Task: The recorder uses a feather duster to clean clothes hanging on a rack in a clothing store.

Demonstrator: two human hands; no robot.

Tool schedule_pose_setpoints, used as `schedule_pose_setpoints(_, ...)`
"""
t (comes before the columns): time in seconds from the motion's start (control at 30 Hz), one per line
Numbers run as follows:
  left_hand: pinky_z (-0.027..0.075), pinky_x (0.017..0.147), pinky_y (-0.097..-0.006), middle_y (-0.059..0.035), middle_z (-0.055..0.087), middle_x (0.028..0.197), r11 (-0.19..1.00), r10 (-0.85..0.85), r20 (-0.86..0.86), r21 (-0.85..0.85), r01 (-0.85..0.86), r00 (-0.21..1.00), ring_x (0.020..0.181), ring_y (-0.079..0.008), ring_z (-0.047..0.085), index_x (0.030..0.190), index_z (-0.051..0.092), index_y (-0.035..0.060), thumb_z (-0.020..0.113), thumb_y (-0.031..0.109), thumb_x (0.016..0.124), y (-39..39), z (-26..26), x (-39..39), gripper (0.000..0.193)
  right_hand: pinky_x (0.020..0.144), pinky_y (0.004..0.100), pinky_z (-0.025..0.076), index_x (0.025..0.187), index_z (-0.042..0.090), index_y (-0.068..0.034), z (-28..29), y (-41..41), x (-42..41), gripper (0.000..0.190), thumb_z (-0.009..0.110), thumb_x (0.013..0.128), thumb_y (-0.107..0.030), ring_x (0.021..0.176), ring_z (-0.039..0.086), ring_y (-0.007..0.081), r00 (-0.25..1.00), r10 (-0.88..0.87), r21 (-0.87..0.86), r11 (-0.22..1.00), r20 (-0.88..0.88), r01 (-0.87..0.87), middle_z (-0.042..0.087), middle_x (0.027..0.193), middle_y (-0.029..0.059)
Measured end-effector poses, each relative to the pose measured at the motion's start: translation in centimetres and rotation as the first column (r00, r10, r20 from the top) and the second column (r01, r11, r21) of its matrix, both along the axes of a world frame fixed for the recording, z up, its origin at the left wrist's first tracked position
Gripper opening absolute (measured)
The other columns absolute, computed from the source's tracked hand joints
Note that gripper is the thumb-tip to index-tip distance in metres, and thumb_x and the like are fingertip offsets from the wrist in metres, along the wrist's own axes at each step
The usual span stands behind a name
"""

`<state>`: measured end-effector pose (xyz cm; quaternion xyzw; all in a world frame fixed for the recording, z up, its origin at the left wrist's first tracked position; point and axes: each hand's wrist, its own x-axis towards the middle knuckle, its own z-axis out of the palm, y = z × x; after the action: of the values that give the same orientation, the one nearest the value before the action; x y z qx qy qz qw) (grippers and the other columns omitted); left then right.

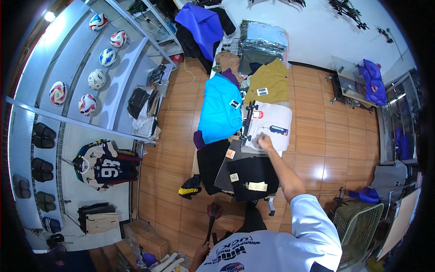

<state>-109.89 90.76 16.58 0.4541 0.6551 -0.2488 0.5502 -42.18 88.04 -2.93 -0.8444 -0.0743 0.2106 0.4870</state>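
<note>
Low in the view my left hand (203,250) grips the dark handle of a duster (214,211) with a reddish head, which hangs over the floor. My right hand (264,142) reaches over the table to a pale folded garment (272,115). It is at the garment's near part, blurred, so its grip is unclear. A dark printed hang tag (278,130) and a red tag (258,114) lie on this garment. Along its left side runs a black clip hanger (249,122). Nearer me are black folded trousers (253,176) with paper tags and a grey folded garment (228,170).
A bright blue garment (219,108) and a mustard one (270,81) lie further along the table, before stacked bagged clothes (265,37). Balls (97,79) and sandals (42,170) line the left wall display. A green plastic basket (355,227) stands at right.
</note>
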Motion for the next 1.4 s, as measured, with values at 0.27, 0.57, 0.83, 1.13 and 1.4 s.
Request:
schedule_pose_setpoints(0.27, 0.043, 0.048, -0.0323, -0.0061, 0.055, 0.074, 0.956, -0.292, -0.057, -0.057, 0.288, 0.955, 0.056, -0.0165, 0.051, 0.117, 0.056, 0.0098, 0.052, 0.039, 0.097, 1.9, 0.0, 2.8, 0.036, 0.045, 0.0286, 0.049, 0.103, 0.058, -0.004, 3.7, -8.9, -22.1, 0.019, 0.047, 0.088, -0.001, 0.058, 0.059, 0.0143, 0.815, -0.075, 0.102, 0.981, -0.574, 0.162, 0.063, 0.077, 0.0080)
schedule_pose_setpoints(0.57, 0.045, 0.044, -0.0329, -0.0091, 0.059, 0.073, 0.908, -0.413, 0.093, -0.038, 0.417, 0.906, 0.053, -0.0188, 0.054, 0.111, 0.059, 0.0026, 0.048, 0.020, 0.097, 7.6, -8.3, 0.3, 0.025, 0.040, 0.0311, 0.049, 0.081, 0.064, 0.000, 6.1, -24.6, -40.3, 0.027, 0.047, 0.092, -0.018, 0.050, 0.061, 0.0166, 0.651, -0.393, -0.311, 0.918, -0.649, 0.244, 0.062, 0.062, 0.0117)
schedule_pose_setpoints(0.83, 0.047, 0.050, -0.0370, -0.0120, 0.063, 0.070, 0.476, -0.872, 0.108, -0.037, 0.879, 0.477, 0.058, -0.0224, 0.062, 0.085, 0.063, -0.0036, 0.042, 0.019, 0.091, 14.3, -10.2, 2.9, 0.032, 0.041, 0.0300, 0.047, 0.085, 0.064, -0.003, 9.2, -30.4, -55.2, 0.028, 0.045, 0.095, -0.020, 0.055, 0.061, 0.0169, 0.360, -0.749, -0.273, 0.574, -0.556, 0.772, 0.065, 0.074, 0.0116)
schedule_pose_setpoints(1.13, 0.049, 0.063, -0.0401, -0.0148, 0.067, 0.074, 0.010, -0.996, -0.090, 0.179, 0.984, 0.026, 0.066, -0.0244, 0.066, 0.081, 0.068, 0.0009, 0.050, 0.042, 0.092, 13.9, -10.0, 3.1, 0.047, 0.041, 0.0330, 0.046, 0.085, 0.062, -0.002, 10.1, -27.4, -82.2, 0.015, 0.050, 0.086, -0.011, 0.052, 0.059, 0.0204, -0.071, -0.770, -0.345, 0.200, -0.634, 0.917, 0.063, 0.074, 0.0127)
schedule_pose_setpoints(1.4, 0.050, 0.053, -0.0359, -0.0116, 0.063, 0.071, -0.330, -0.929, 0.056, 0.326, 0.886, -0.366, 0.058, -0.0215, 0.063, 0.109, 0.059, 0.0013, 0.051, 0.028, 0.096, 6.0, -6.2, 2.8, 0.031, 0.065, 0.0417, 0.056, 0.111, 0.058, -0.006, 7.5, -24.7, -101.8, 0.028, 0.045, 0.092, -0.023, 0.077, 0.067, 0.0249, -0.485, -0.566, -0.373, -0.310, -0.667, 0.875, 0.066, 0.097, 0.0092)
